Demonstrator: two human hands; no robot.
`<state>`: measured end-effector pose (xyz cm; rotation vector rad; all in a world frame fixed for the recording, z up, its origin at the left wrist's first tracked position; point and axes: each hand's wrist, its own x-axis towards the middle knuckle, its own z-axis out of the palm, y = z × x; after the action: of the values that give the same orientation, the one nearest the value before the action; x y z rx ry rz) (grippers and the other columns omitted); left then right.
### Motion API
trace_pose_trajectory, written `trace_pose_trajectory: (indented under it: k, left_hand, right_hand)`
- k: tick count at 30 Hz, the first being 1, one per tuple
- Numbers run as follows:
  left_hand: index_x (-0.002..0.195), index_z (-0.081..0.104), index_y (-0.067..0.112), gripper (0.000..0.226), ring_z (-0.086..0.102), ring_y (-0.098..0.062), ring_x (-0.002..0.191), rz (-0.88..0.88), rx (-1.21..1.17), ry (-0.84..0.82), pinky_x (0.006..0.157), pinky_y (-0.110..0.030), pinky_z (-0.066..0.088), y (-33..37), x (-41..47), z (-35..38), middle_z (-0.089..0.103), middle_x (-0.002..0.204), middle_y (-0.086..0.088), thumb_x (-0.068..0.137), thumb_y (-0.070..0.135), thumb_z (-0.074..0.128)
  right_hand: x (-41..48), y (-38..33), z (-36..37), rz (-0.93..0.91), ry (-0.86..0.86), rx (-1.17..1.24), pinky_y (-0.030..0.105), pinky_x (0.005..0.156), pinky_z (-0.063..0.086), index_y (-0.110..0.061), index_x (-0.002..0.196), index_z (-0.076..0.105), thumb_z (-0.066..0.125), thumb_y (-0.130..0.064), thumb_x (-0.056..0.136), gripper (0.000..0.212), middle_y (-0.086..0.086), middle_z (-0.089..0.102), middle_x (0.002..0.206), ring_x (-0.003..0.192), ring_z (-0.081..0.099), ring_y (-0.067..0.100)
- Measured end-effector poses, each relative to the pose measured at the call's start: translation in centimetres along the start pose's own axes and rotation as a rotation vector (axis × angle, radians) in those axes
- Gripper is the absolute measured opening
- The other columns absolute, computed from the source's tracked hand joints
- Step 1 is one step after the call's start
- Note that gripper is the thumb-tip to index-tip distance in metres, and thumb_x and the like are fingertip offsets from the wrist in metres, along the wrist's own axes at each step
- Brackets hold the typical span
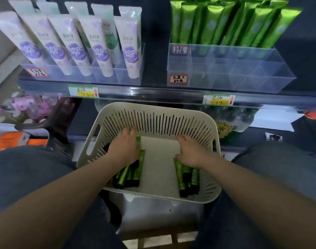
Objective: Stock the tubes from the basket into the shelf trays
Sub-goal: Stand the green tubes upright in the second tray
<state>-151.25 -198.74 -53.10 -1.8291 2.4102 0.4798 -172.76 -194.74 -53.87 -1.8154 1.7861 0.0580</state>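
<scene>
A cream slotted basket sits between my knees below the shelf. Inside it lie two bunches of green tubes with black caps: one on the left and one on the right. My left hand rests palm down on the left bunch, fingers curled over the tubes. My right hand lies on top of the right bunch, fingers spread. Whether either hand has a firm hold is unclear. Up on the shelf, a clear divided tray holds upright green tubes at its back; its front compartments hold nothing.
A second clear tray at the upper left holds white tubes with purple and green prints. Price tags sit on the shelf's front rail. Packaged goods fill the lower shelf, and orange boxes lie at far left.
</scene>
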Motion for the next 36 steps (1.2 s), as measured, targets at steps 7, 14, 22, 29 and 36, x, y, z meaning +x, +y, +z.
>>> trace_pose_trajectory:
  k: [7,14,22,29,36]
  left_hand:
    - [0.14,0.028,0.008,0.063,0.036,-0.03,0.128,-0.023,-0.037,-0.153,0.106,-0.04,0.036,0.0,2.9,2.8,0.036,0.14,-0.014,0.086,0.024,0.056]
    - [0.133,0.036,0.009,0.051,0.043,-0.027,0.118,0.002,-0.02,-0.228,0.094,-0.036,0.041,0.0,5.6,5.3,0.043,0.13,-0.013,0.087,0.02,0.056]
    - [0.128,0.041,0.003,0.042,0.05,-0.025,0.111,-0.066,0.019,-0.33,0.088,-0.029,0.044,-0.7,8.1,7.2,0.048,0.126,-0.015,0.088,0.014,0.051]
    - [0.121,0.044,0.003,0.032,0.052,-0.024,0.106,-0.078,0.087,-0.343,0.082,-0.027,0.045,-0.9,9.6,8.5,0.052,0.119,-0.015,0.092,0.015,0.045]
    - [0.125,0.044,-0.002,0.034,0.054,-0.027,0.11,-0.082,0.131,-0.365,0.088,-0.029,0.047,-1.2,11.3,8.6,0.053,0.123,-0.017,0.094,0.011,0.044]
  right_hand:
    - [2.7,1.8,1.2,0.131,-0.175,-0.024,0.04,0.102,0.041,-0.012,0.139,0.036,0.063,-0.015,0.079,0.065,0.009,0.039,0.136,0.121,0.042,0.026]
    - [5.5,3.2,2.4,0.211,-0.277,-0.149,0.036,0.088,0.048,-0.01,0.13,0.041,0.058,-0.011,0.083,0.05,0.012,0.043,0.125,0.11,0.047,0.025]
    - [7.3,3.7,3.4,0.301,-0.31,-0.204,0.029,0.066,0.042,-0.009,0.12,0.047,0.057,-0.011,0.083,0.038,0.011,0.049,0.114,0.097,0.051,0.022]
    - [8.7,3.9,4.2,0.34,-0.332,-0.263,0.028,0.07,0.043,-0.006,0.125,0.045,0.054,-0.009,0.087,0.039,0.014,0.05,0.119,0.103,0.052,0.024]
    - [9.6,4.2,4.5,0.323,-0.361,-0.299,0.029,0.072,0.043,-0.003,0.122,0.047,0.052,-0.008,0.087,0.036,0.017,0.047,0.122,0.105,0.051,0.026]
